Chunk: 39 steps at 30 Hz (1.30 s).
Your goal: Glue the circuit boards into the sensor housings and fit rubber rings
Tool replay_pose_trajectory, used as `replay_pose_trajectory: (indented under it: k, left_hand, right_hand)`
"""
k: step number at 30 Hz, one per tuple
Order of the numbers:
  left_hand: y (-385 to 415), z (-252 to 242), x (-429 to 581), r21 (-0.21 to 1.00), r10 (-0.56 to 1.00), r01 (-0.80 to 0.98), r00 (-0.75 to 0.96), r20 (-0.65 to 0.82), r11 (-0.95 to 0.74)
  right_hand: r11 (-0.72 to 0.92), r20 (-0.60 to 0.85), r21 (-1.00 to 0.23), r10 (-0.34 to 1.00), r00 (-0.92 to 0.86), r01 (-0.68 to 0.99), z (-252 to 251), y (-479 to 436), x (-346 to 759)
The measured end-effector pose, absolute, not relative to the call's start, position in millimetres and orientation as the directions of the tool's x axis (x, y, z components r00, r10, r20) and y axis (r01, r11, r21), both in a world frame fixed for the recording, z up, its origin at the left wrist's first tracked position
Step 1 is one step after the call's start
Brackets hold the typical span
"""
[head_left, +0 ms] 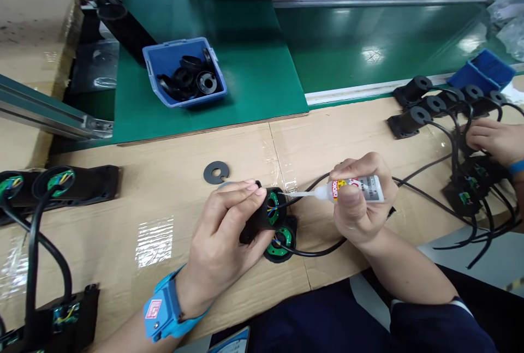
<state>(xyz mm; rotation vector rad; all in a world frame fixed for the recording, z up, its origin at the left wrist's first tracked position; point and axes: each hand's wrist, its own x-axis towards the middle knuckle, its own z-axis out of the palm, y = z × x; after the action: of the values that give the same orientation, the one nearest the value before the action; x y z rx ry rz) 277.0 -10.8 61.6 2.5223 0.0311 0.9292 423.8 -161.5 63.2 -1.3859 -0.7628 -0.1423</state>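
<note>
My left hand (229, 233), with a blue wrist strap, is wrapped round a black housing (254, 223) whose open end faces right and shows a green circuit board with coloured wires. Between the fingers and thumb of my right hand (362, 200) is a small glue bottle (356, 189), lying sideways. Its thin nozzle points left, with the tip at the rim of the housing. Just below stands a second black housing (281, 244) with a green board and a black cable. A flat dark ring (216, 172) with a slot lies beyond my left hand.
A blue bin (186, 72) of black rings sits on a green board (254, 69). Black housings with cables (77, 186) lie at the left. At the right, another person's hand (495, 137) is among several cabled housings (417, 118), near a blue box (483, 72).
</note>
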Motion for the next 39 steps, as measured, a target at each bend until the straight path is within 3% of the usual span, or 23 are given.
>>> replay_pose_trajectory:
  k: [16,28,33,36,39]
  left_hand:
    - [-8,59,277,0.296,0.091,-0.161,0.726,0.682,-0.942]
    - [-2,48,273,0.232,0.021,-0.219,0.684,0.729,-0.948]
    - [-2,50,280,0.379,0.17,-0.116,0.749,0.641,-0.918]
    - [-4,47,285,0.577,0.305,-0.053,0.808,0.504,-0.815]
    - [-7,41,286,0.792,0.39,0.005,0.872,0.295,-0.61]
  right_hand:
    - [0.163,0.603,-0.79,0.377,0.703,0.591,66,-164,426]
    - [0.177,0.44,-0.897,0.438,0.784,0.404,69,-160,427]
    - [0.297,0.225,-0.948,0.383,0.896,0.111,68,-153,433]
    - [0.303,0.096,-0.951,0.457,0.884,-0.054,67,-150,436]
    - [0.252,0.031,-0.96,0.525,0.851,-0.121,65,-148,437]
